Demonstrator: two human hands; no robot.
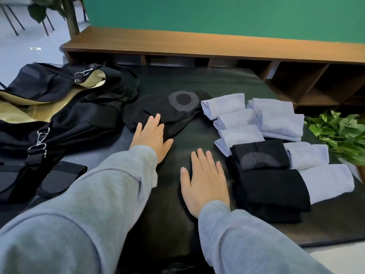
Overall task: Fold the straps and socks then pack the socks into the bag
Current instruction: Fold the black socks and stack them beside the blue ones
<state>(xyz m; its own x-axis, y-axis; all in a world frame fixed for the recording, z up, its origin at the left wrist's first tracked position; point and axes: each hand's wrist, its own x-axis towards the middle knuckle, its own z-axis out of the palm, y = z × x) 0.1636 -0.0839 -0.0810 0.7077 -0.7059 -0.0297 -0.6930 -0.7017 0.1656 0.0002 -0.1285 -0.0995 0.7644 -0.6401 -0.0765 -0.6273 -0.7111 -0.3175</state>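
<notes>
**Flat hands among the socks**

While the left hand (151,136) lies flat, fingers straight, on the near edge of a black sock (169,112) at the desk's (197,80) middle, the right hand (204,180) rests open and flat on bare desk. Folded pale blue socks (276,117) and folded black socks (270,182) sit along the right edge. An open black bag (65,107) slumps over the left edge.

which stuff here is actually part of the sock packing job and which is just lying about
Part of the job:
- black bag, open
- its straps
- black sock under the left hand
- folded pale blue socks
- folded black socks

Just there:
- potted plant
- wooden shelf
</notes>
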